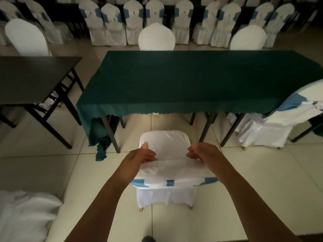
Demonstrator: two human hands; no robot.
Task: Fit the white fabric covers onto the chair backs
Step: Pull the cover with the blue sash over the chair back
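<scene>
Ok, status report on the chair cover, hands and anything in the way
Left hand and right hand both gripping white cover at the chair back top. Cover partly on, blue sash showing below. Nothing blocking; green table stands ahead.

Both hands grip a white fabric cover [172, 167] over the back of the chair [166, 194] before the green-clothed table [192, 81]: left hand [141, 157] at its left end, right hand [202, 153] at its right
</scene>
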